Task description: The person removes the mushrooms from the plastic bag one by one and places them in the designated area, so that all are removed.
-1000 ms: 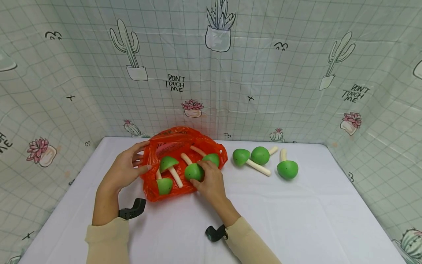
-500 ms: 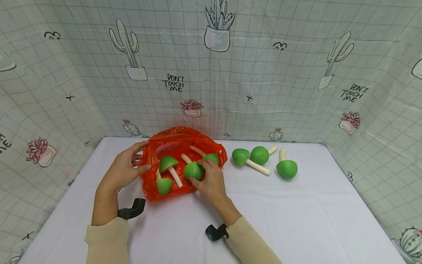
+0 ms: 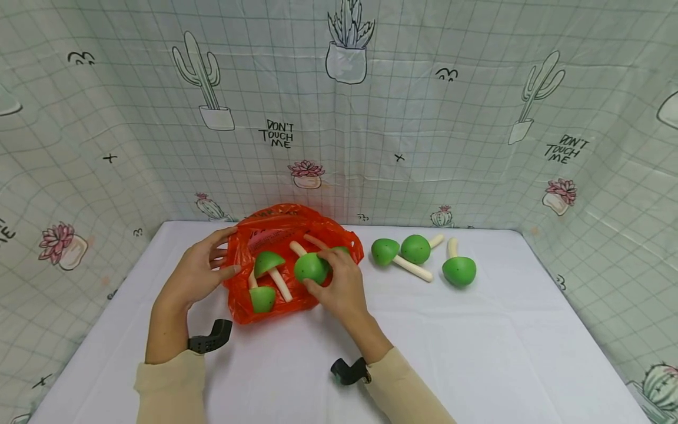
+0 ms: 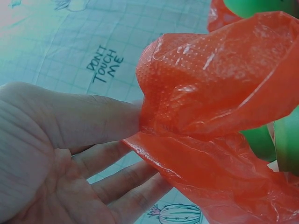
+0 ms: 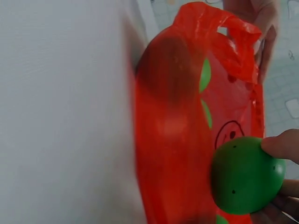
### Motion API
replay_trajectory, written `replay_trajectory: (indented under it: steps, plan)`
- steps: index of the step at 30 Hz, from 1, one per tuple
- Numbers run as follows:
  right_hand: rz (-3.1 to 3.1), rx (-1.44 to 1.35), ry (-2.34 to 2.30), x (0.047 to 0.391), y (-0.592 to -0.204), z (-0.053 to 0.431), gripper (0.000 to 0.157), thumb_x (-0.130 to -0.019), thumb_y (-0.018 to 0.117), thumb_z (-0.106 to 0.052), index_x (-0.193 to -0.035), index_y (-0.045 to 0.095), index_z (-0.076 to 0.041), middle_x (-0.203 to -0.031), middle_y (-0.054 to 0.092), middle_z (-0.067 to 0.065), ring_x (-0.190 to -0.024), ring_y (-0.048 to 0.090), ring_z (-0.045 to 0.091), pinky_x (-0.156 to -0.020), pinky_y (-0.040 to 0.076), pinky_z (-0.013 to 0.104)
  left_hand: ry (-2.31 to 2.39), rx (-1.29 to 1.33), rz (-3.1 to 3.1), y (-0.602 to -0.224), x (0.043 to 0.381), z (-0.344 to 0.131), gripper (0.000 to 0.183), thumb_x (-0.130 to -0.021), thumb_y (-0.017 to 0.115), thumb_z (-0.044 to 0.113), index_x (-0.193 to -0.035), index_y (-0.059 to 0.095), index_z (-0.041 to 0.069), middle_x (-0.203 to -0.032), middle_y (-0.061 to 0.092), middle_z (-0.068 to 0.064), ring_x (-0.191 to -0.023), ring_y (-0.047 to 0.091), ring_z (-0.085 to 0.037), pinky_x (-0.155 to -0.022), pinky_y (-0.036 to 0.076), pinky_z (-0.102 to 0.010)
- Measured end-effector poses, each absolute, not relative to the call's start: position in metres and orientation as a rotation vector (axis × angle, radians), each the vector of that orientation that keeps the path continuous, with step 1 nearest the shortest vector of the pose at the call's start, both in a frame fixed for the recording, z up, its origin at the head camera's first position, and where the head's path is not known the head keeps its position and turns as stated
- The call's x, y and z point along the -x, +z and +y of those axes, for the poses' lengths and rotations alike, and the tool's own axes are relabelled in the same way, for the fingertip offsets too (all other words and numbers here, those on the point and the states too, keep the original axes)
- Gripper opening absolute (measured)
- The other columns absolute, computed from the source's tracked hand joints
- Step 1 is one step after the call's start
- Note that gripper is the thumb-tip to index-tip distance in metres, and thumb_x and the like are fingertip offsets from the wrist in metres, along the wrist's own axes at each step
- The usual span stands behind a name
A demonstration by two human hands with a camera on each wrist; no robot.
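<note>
A red plastic bag point(image 3: 339, 228) lies with its mouth open, several toy mushrooms with green caps and pale stems inside it. My left hand point(image 3: 195, 274) pinches the bag's left edge between thumb and fingers, as the left wrist view shows close up. In my right hand point(image 3: 343, 288) one mushroom point(image 3: 310, 268) is held by its green cap, over the bag's mouth. Its cap point(image 5: 245, 175) sits between thumb and fingers in the right wrist view. Left of it are two more mushrooms, one with an upper cap point(image 3: 269, 262), one with a lower cap point(image 3: 262, 299). Another, behind my right fingers, is mostly hidden.
Right of the bag, three more green-capped mushrooms lie on the white table point(image 3: 477, 341): a left one point(image 3: 385, 252), a middle one point(image 3: 415, 249) and a right one point(image 3: 459, 271). A patterned cloth point(image 3: 402, 118) hangs close behind and around the table.
The mushroom in my right hand has risen slightly and now covers more of the one behind it. My left hand has kept its grip on the bag.
</note>
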State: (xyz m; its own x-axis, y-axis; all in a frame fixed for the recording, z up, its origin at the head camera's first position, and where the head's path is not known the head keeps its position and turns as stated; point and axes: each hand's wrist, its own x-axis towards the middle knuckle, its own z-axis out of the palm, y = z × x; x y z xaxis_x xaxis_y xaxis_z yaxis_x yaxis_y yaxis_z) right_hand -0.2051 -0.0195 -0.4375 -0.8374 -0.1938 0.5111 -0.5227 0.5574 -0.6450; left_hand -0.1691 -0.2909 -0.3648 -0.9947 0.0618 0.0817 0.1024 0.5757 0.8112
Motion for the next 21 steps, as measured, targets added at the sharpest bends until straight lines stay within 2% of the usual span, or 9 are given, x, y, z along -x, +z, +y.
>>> replay_trajectory:
  steps: [9, 21]
  plan:
    - [-2.355, -0.603, 1.199, 0.202, -0.425, -0.015, 0.048, -0.078, 0.092, -0.015, -0.12, 0.074, 0.0, -0.119, 0.071, 0.012, -0.111, 0.067, 0.03, -0.096, 0.058, 0.047, -1.411, 0.159, -2.755, -0.366, 0.17, -0.292, 0.08, -0.095, 0.073, -0.002, -0.163, 0.032, 0.002, -0.159, 0.042, -0.028, -0.135, 0.052, -0.052, -0.105, 0.051, -0.06]
    - [-2.258, -0.625, 1.224, 0.197, -0.407, -0.007, 0.045, -0.076, 0.091, -0.014, -0.115, 0.074, 0.001, -0.115, 0.072, 0.013, -0.1, 0.069, 0.029, -0.086, 0.06, 0.043, -1.387, 0.145, -2.761, -0.366, 0.168, -0.291, 0.077, -0.096, 0.07, -0.002, -0.163, 0.034, 0.003, -0.161, 0.041, -0.027, -0.137, 0.05, -0.053, -0.11, 0.046, -0.063]
